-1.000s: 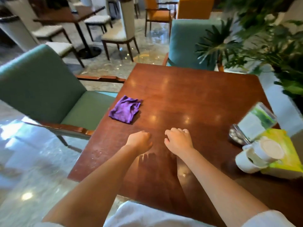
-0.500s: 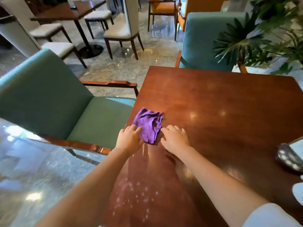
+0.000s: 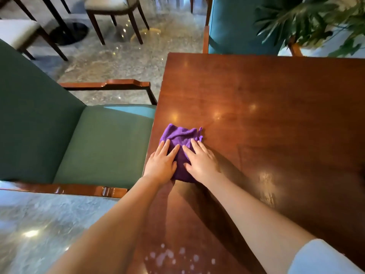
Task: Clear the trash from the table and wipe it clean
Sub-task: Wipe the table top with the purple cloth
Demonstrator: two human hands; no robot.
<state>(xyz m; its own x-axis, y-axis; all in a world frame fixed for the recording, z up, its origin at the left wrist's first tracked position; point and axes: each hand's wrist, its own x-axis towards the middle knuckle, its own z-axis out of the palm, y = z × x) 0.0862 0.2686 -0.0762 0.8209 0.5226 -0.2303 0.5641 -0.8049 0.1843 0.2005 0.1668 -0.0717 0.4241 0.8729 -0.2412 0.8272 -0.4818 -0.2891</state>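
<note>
Now both palms are down on the purple cloth (image 3: 178, 153), which lies bunched on the wooden tabletop (image 3: 266, 115) right at its left edge, beside the green armchair (image 3: 79, 139). The left hand (image 3: 161, 165) lies flat with fingers spread, covering the cloth's left part, its heel close to the tabletop's edge. The right hand (image 3: 199, 163) is likewise splayed open, pressing the cloth's right part, with its outer fingers reaching past the fabric onto bare wood. Neither hand is curled around anything; they press rather than pinch.

No trash shows in this view, so the step in hand looks like the wiping. To do it well, the cloth would best be spread flatter, since the crumpled far end touches little wood. Even pressure from both palms, with overlapping strokes running from this edge across toward the far side, should cover the surface without gaps. The pale droplets or specks (image 3: 173, 258) near the person's body look like they need a pass too, as does the dull smear (image 3: 266, 186) to the right. Working so close to the edge, the cloth could slip off onto the chair seat.
</note>
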